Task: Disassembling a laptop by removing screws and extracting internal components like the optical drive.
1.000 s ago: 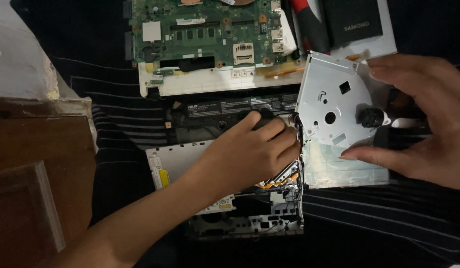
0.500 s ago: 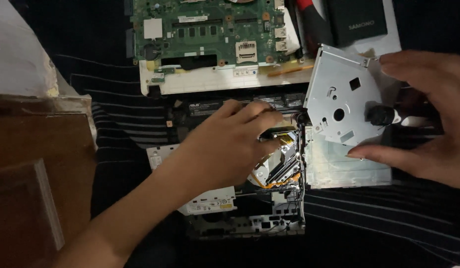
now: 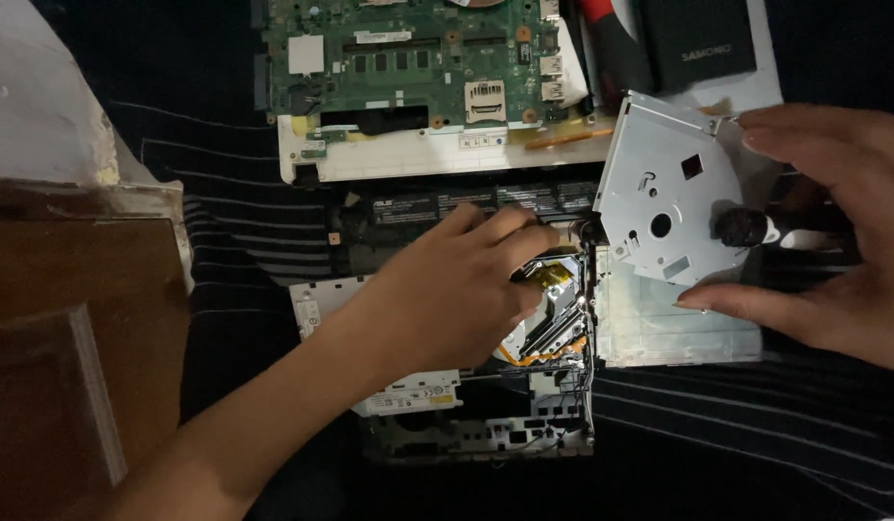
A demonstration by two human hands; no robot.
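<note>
Dark striped cloth (image 3: 225, 260) covers the crowded surface, with little free room between parts. Left hand (image 3: 457, 289) rests on the opened disc drive (image 3: 553, 318), fingers pressed together at its edge. Right hand (image 3: 833, 232) pinches the thin grey metal cover (image 3: 659, 193), now tilted higher than before, beside the green circuit board (image 3: 408, 58).

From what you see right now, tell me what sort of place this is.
Probably a makeshift home repair spot, not a proper workshop: a green circuit board and an opened disc drive lie on striped dark cloth, beside a worn wooden panel.
</note>
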